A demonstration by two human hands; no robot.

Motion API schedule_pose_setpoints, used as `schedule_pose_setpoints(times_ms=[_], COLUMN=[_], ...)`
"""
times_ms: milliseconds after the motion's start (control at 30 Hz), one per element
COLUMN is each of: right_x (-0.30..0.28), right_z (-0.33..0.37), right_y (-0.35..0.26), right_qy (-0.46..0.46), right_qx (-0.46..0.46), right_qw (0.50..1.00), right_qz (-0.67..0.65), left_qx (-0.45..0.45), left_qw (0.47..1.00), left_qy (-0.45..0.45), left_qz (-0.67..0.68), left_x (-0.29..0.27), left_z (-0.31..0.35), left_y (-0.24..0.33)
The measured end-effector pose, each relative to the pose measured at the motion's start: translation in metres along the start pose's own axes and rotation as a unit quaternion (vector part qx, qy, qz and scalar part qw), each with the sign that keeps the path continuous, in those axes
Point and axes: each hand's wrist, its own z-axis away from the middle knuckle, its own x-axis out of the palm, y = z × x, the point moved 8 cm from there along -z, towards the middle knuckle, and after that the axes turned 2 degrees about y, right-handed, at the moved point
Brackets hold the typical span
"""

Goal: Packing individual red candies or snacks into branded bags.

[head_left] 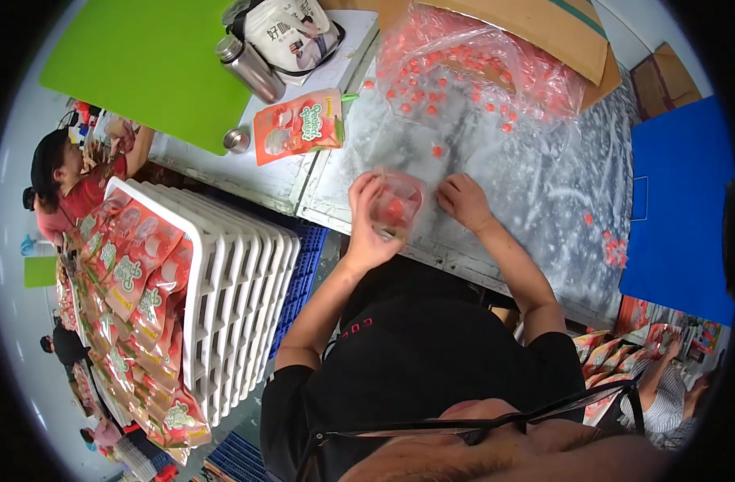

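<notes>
My left hand (370,229) is wrapped round a clear, squarish plastic container (409,191) with red pieces inside. It holds the container just above the near edge of the metal-topped table. To its right, my right hand (464,202) is low over the tabletop with its fingers curled together. Whatever may be between those fingertips is hidden. One small red candy-like piece (436,151) lies on the table beyond both hands. Farther back, many such pieces spill from a large clear plastic bag (536,76).
A printed red pouch (299,128), a steel flask (251,71) and its cup-shaped lid (236,141) are at the left. Stacked white crates (243,281) hold filled pouches. A cardboard box (536,20) backs the bag; a blue panel (681,209) stands right. Other people work nearby.
</notes>
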Motion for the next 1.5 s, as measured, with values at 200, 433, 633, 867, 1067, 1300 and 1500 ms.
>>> schedule_pose_setpoints(times_ms=[200,433,633,867,1067,1300,1500], right_x=[-0.052,-0.129,-0.131,-0.119,-0.141,-0.155,-0.081], right_z=[-0.012,-0.068,-0.081,-0.084,-0.100,-0.096,-0.071], right_y=[0.007,-0.071,-0.084,-0.089,-0.121,-0.089,-0.097], right_qy=[0.166,0.267,0.255,0.183,0.045,0.238,0.056], right_qx=[0.206,0.188,0.105,0.130,0.076,0.076,0.109], right_qw=[0.929,0.671,0.731,0.750,0.961,0.939,0.951], right_qz=[-0.261,-0.665,-0.624,-0.623,-0.261,-0.237,-0.283], left_qx=[0.005,0.015,0.006,-0.004,0.086,0.041,-0.006], left_qw=[1.000,0.999,0.999,1.000,0.987,0.996,1.000], left_qy=[-0.015,-0.014,0.006,0.021,-0.023,-0.035,-0.027], left_qz=[0.024,-0.027,-0.032,-0.015,-0.131,-0.067,-0.006], left_x=[0.009,0.024,0.029,0.033,0.046,0.058,0.022], left_z=[0.006,-0.007,-0.010,-0.016,-0.025,-0.081,-0.134], left_y=[0.000,0.016,0.012,0.014,0.013,-0.018,-0.034])
